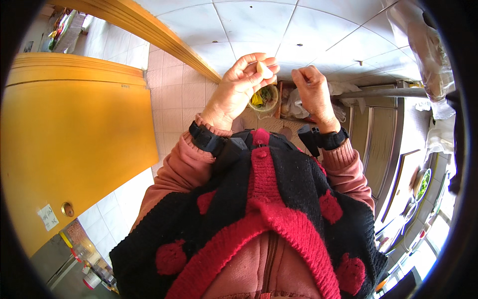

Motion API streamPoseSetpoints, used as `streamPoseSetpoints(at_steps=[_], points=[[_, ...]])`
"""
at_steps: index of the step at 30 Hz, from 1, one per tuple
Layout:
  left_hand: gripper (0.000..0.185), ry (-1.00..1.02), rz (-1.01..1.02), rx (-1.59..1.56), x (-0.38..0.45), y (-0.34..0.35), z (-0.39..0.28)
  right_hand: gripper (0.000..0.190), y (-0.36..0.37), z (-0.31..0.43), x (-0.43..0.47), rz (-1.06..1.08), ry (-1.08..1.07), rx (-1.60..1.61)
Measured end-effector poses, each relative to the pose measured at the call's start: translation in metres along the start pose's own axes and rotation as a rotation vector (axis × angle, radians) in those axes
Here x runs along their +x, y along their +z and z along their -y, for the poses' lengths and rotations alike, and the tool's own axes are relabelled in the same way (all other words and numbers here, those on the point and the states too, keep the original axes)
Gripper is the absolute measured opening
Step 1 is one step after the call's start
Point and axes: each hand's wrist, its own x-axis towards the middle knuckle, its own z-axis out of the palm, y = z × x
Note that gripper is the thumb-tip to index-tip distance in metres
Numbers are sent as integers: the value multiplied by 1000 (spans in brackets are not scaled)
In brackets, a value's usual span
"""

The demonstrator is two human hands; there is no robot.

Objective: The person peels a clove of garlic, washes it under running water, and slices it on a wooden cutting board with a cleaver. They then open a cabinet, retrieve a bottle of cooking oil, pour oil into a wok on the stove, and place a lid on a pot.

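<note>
Between the fingers of my left hand (242, 82) is a small pale, smooth piece of food (264, 70), perhaps a peeled garlic clove. My right hand (313, 88) is raised a little to the right, its fingertips curled together; whether something small is pinched there cannot be told. Below the hands, on the floor, stands a round bin (274, 108) lined with a clear bag, with scraps and a yellow wrapper inside. Each wrist wears a black strap with a black device.
An orange wooden door (78, 130) stands at the left. Beside the bin is a box (280, 101) with plastic bags. Tiled wall (321, 26) rises ahead. Along the right run cabinets (377, 130) and a counter with a bowl of chopped greens (423, 184).
</note>
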Motion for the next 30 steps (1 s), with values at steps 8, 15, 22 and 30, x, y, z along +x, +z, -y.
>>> streamPoseSetpoints(at_steps=[8,15,22,30], points=[[34,165,-205,176,-40,-62,-57,46,-3,-17,6,104,-106,184],[31,187,-440,196,-102,-82,-56,37,-5,-22,16,118,-7,177],[29,163,-643,164,-148,-77,-17,43,5,-64,26,320,-187,89],[31,75,-748,56,-163,-73,13,40,13,-83,27,250,-55,108]])
